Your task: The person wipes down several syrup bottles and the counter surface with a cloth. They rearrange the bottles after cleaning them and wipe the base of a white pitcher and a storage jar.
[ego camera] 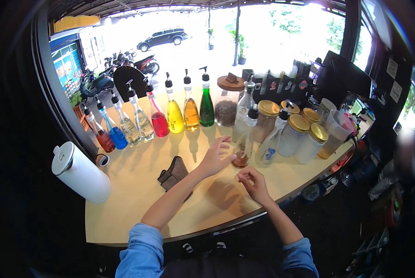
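My left hand [216, 157] is over the counter [131, 215], fingers apart and holding nothing, just left of a pump bottle with a little brown liquid [241, 160]. In front of that bottle is my right hand [254, 184], its fingers curled; whether something small is between them cannot be made out. A folded brown cloth [174, 172] lies left of my left forearm, which partly covers it. Along the far edge runs a curved row of pump bottles, among them a blue [117, 138], a red [160, 124], a yellow [175, 118], an orange [192, 116] and a green one [206, 111].
A white jug [86, 177] stands at the left edge. At the right are gold-lidded glass jars [291, 147], a clear pump bottle [268, 151] and a plastic pitcher [332, 133]. Behind them are a wooden-lidded jar [225, 107], a black cup organiser [280, 88] and a dark monitor [346, 74].
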Motion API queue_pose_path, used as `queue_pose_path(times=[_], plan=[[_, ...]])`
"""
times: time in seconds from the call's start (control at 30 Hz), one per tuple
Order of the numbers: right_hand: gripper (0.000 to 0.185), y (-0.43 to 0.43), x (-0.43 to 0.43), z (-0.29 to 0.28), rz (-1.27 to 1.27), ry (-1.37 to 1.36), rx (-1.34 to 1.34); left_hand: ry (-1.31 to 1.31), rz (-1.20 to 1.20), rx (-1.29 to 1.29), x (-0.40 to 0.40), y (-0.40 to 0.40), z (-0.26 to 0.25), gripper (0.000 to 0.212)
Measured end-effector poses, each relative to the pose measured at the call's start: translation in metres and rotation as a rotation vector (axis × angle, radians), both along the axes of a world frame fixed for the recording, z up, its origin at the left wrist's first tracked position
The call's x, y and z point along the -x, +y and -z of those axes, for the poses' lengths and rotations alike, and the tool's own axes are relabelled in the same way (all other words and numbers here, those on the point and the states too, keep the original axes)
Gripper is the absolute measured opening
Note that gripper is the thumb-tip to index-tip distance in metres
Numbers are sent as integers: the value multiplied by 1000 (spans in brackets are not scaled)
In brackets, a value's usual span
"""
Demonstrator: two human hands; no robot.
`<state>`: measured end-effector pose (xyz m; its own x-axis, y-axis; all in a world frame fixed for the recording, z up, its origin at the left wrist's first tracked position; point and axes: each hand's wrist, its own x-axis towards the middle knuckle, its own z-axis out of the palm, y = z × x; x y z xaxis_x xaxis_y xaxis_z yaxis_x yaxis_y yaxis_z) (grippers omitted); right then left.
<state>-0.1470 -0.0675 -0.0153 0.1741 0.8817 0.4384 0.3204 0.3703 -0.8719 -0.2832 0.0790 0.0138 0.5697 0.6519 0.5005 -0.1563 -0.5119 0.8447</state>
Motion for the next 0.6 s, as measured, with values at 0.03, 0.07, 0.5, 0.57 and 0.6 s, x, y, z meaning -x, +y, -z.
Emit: queue_pose_path(times=[0.03, 0.07, 0.5, 0.57, 0.6], plan=[[7, -4, -4, 0, 0, -3, -5, 135, -38, -179, -12, 5, 1, 63], [7, -7, -7, 0, 6, 14, -10, 270, -79, -357, -22, 9, 2, 80], [19, -14, -22, 1, 192, 43, -72, 153, -19, 76, 10, -14, -35, 86], [30, -10, -32, -8, 366, 30, -250, 192, -96, 102, 42, -22, -48, 82], [33, -3, -34, -16, 471, -22, -380, 201, -160, 71, 62, -24, -50, 80]])
